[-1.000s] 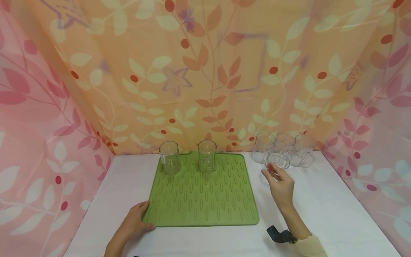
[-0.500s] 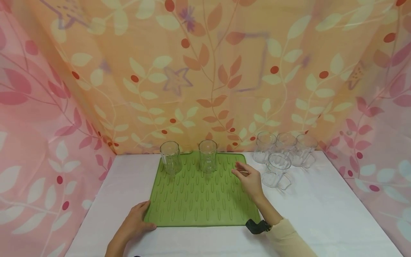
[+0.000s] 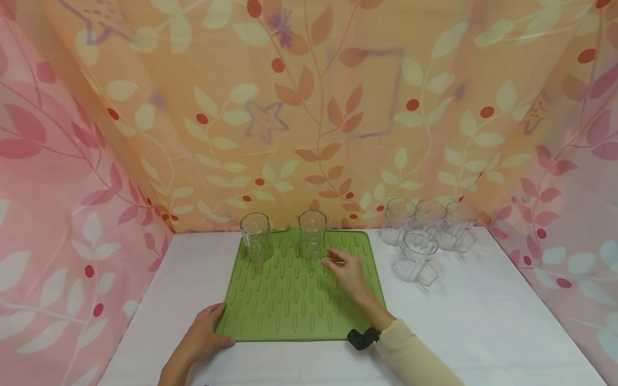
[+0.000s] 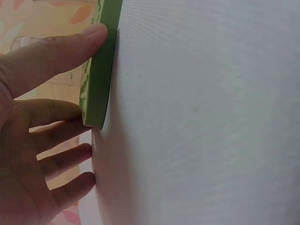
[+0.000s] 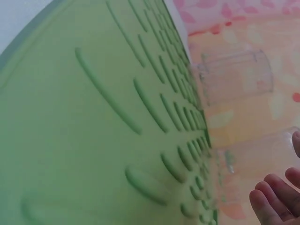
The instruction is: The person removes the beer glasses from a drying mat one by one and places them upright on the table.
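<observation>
On a green ribbed mat point(image 3: 299, 300) stand two clear glass mugs, a left mug point(image 3: 256, 236) near the back left corner and a middle mug point(image 3: 313, 233). My right hand point(image 3: 348, 274) is over the mat just right of the middle mug, its fingers loosely bent beside the handle; no grip on it shows. In the right wrist view the fingers point(image 5: 276, 197) appear near a faint mug point(image 5: 258, 157). My left hand point(image 3: 203, 329) rests at the mat's front left corner. Its thumb point(image 4: 61, 58) lies on the front edge, the other fingers along the side.
Several more glass mugs stand at the back right of the white table point(image 3: 483, 321), the nearest mug point(image 3: 419, 249) with its handle to the right. Patterned cloth point(image 3: 309, 107) hangs behind the table and along both sides.
My right hand has let go of the nearest mug at the right and moved left across the mat to the middle mug. My left hand has stayed at the mat's corner.
</observation>
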`<state>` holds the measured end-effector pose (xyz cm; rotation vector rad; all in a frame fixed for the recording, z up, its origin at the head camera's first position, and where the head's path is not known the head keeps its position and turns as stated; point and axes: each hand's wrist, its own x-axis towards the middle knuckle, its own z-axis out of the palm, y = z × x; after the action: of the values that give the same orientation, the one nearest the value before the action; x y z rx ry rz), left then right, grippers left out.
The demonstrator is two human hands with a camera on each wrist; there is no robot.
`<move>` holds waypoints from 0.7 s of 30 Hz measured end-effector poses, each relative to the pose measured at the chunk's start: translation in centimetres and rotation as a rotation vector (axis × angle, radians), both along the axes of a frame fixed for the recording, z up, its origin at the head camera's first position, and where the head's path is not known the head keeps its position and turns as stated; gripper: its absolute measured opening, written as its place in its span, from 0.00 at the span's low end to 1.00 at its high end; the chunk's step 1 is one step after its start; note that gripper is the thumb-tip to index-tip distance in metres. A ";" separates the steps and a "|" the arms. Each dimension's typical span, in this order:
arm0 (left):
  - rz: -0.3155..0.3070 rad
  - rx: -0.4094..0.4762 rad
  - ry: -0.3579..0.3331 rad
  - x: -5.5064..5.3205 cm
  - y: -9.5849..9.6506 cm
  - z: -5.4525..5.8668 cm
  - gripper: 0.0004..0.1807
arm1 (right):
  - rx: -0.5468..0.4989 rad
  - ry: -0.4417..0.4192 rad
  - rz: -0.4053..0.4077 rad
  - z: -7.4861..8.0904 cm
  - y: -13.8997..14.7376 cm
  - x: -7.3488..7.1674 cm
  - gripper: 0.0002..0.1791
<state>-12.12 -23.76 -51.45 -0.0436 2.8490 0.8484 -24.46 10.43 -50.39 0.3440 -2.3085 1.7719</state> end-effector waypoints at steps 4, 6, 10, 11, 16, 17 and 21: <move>0.001 0.006 -0.001 0.0 0.0 0.1 0.54 | 0.022 -0.034 -0.005 -0.3 -1.0 -0.5 0.21; 0.002 0.008 0.000 0.1 0.0 0.1 0.53 | 0.029 -0.042 -0.014 -0.4 -1.4 -0.7 0.21; 0.004 0.009 0.002 0.2 0.0 0.2 0.53 | 0.042 -0.016 0.004 -0.6 -2.2 -1.3 0.20; 0.005 0.009 0.000 0.2 0.0 0.2 0.53 | 0.042 -0.002 0.014 -0.7 -2.4 -1.4 0.19; 0.008 0.007 -0.006 0.1 0.1 0.2 0.54 | 0.047 0.027 0.027 -1.0 -3.1 -2.0 0.14; 0.008 0.006 -0.006 0.1 0.1 0.2 0.54 | 0.052 0.022 0.024 -1.1 -3.2 -2.1 0.14; 0.010 0.007 -0.004 0.1 0.1 0.2 0.54 | 0.061 -0.020 0.034 -1.0 -3.3 -2.3 0.11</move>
<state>-12.05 -23.67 -51.30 -0.0589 2.8444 0.8587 -26.73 7.14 -51.39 0.3793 -2.3883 1.7305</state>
